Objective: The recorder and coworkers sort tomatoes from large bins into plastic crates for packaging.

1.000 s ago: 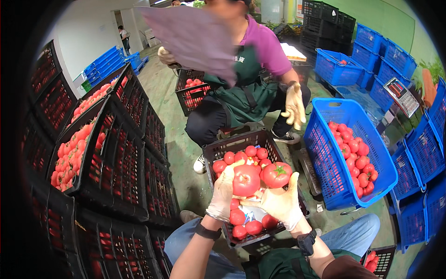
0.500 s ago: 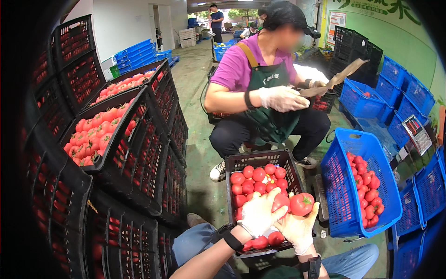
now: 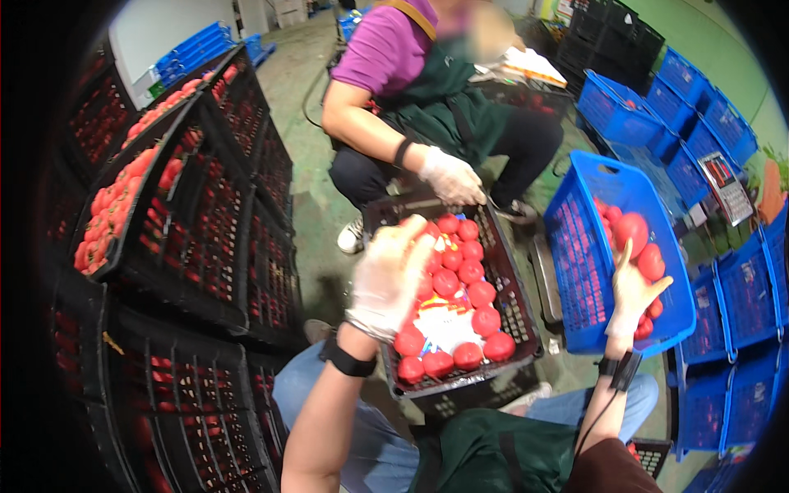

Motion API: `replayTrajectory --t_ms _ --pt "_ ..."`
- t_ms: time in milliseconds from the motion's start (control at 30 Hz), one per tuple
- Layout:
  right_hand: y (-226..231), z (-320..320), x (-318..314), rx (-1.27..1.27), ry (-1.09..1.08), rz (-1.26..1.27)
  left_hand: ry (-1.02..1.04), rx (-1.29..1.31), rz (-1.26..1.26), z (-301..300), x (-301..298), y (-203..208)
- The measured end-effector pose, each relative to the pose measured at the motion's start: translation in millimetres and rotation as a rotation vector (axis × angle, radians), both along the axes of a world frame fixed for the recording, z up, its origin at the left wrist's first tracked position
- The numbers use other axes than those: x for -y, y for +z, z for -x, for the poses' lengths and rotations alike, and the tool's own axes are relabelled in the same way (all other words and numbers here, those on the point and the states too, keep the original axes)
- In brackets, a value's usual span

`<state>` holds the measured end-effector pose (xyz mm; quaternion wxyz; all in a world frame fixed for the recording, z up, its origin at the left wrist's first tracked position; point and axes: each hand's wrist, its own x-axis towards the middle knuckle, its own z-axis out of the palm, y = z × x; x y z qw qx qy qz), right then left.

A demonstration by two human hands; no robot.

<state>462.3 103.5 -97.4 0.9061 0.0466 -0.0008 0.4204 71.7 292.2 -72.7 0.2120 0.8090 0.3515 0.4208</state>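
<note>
My right hand (image 3: 634,296), in a pale glove, reaches into the blue basket (image 3: 575,320) on the right. Its fingers and thumb are spread open, and a red tomato (image 3: 631,232) appears just beyond the fingertips; whether they touch it, I cannot tell. More tomatoes lie in the basket beneath. Over the left side of the black crate (image 3: 526,333) in front of me is my gloved left hand (image 3: 386,279). It is open, slightly blurred, with no tomato visible in it. Tomatoes (image 3: 445,282) fill part of that crate, around a bare patch of white and coloured liner (image 3: 450,327).
Opposite me squats a co-worker in a purple shirt and green apron, with one gloved hand (image 3: 452,177) at the crate's far rim. Stacked black crates (image 3: 205,246) of tomatoes rise at left. Blue baskets (image 3: 731,304) and a scale display (image 3: 725,187) stand at right.
Both hands were together over the crate with tomatoes; they have parted, right to the blue basket, left leftward. The co-worker's hand came down to the crate. The view has tilted downward.
</note>
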Motion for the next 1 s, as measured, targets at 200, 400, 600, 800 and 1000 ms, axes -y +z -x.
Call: replayTrajectory --t_ms 200,400,600,800,1000 --pt "-25 31 -53 0.62 0.15 0.471 0.027 0.138 0.16 20 -12 -8" --pt "-158 141 -127 2.191 0.331 1.403 -0.052 0.175 0.164 9 -11 -14" --pt "-243 155 -160 2.585 -0.068 1.702 -0.077 0.149 0.367 9 4 -4" --pt "-262 151 -165 2.73 -0.338 1.663 -0.028 -0.006 0.158 13 3 3" --pt "-242 151 -178 2.658 0.021 1.606 -0.021 -0.041 0.184 15 -1 -4"
